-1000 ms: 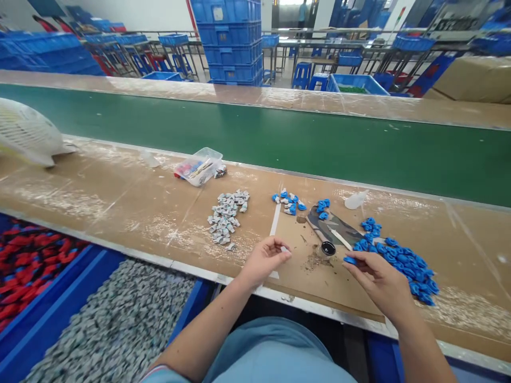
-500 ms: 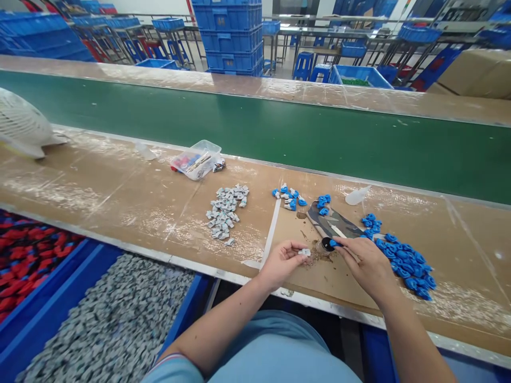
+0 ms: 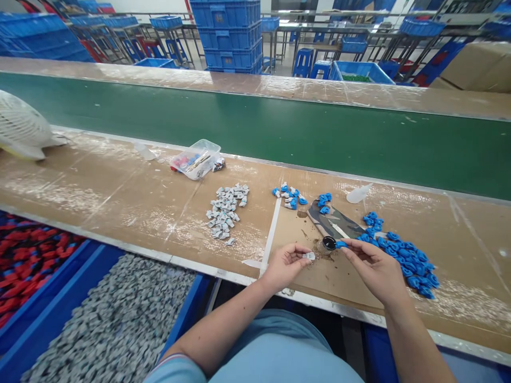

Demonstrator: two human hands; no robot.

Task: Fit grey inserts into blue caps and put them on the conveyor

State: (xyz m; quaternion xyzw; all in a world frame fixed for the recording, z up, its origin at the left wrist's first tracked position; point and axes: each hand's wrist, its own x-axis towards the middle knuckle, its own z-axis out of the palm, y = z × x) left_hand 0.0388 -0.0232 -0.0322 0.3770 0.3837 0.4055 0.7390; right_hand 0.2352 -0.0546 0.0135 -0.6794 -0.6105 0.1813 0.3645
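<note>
Fan: a white slatted plastic fan (image 3: 24, 125) stands by the far edge of your cardboard-covered workbench (image 3: 128, 197).
Red bin: loose red pieces (image 3: 32, 260) lie beyond the bench's near edge.
Grey bin: small grey pieces fill a blue plastic bin (image 3: 85, 260) beside them.
Clear box: a see-through plastic box (image 3: 214, 154) sits near the far edge.
Grey pile: a scatter of small grey pieces (image 3: 225, 210) lies between both edges.
Your left hand: this hand (image 3: 284, 263), near the near edge, pinches one small grey piece (image 3: 309, 256) between thumb and fingers.
Joined pieces: blue-and-white pieces (image 3: 293, 201) cluster toward the far edge.
Cup: a small round cup of dark liquid (image 3: 329, 243) stands between your hands.
Your right hand: your thumb and fingers (image 3: 373, 263) grip a small blue piece (image 3: 340, 244) right at the cup's rim; you cannot tell whether they touch.
Blue pile: many curled blue pieces (image 3: 411, 260) lie just beside your right hand.
</note>
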